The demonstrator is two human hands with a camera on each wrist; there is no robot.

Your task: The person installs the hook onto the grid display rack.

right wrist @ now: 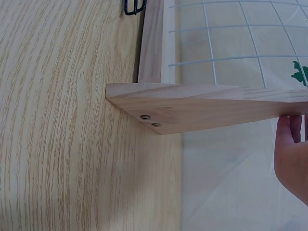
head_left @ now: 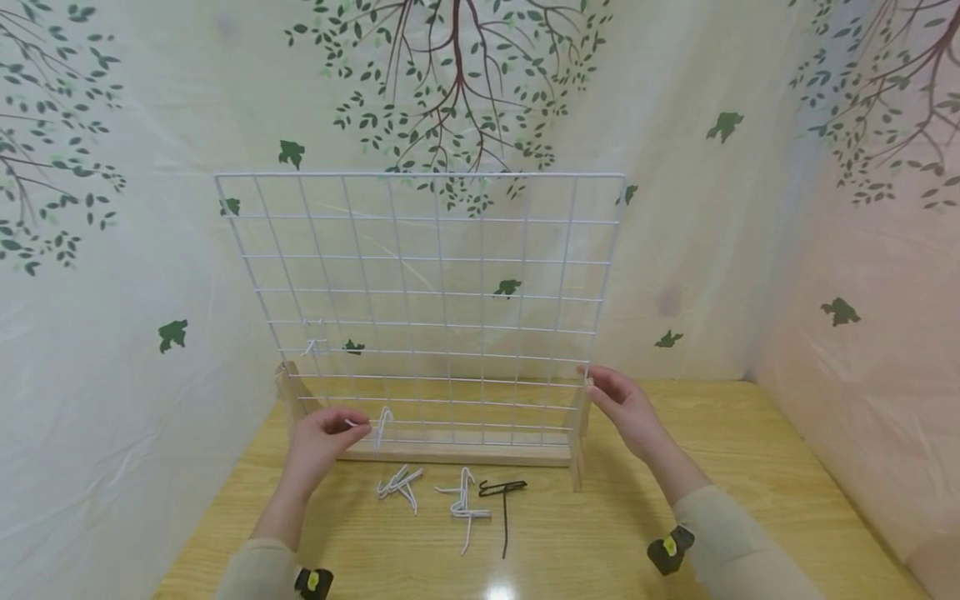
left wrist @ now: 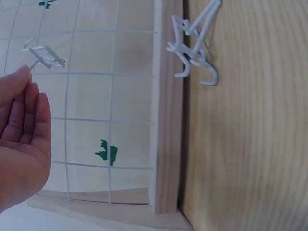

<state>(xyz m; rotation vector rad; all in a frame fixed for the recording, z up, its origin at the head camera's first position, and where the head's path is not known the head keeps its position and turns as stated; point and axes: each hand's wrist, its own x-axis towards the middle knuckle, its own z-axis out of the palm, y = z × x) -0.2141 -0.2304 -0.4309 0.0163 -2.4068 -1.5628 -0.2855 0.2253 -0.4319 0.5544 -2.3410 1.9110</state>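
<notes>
My left hand [head_left: 318, 437] pinches a white wire hook [head_left: 382, 427] by one end between thumb and fingertips, in front of the lower left of a white wire grid panel [head_left: 442, 294]. In the left wrist view the hook [left wrist: 47, 57] points away from the fingertips. The panel leans back in a wooden stand [head_left: 457, 455]. At the stand's right side piece [right wrist: 192, 109], my right hand [head_left: 628, 414] grips the upper end, thumb in front; some of its fingers are hidden. Another white hook [head_left: 312, 346] hangs on the grid at the left.
On the wooden table [head_left: 720, 500], before the stand, lie a small heap of white hooks [head_left: 400, 483], a second group of white hooks [head_left: 467, 510] and black hooks [head_left: 504, 488]. A leaf-patterned curtain [head_left: 675, 250] hangs behind the grid.
</notes>
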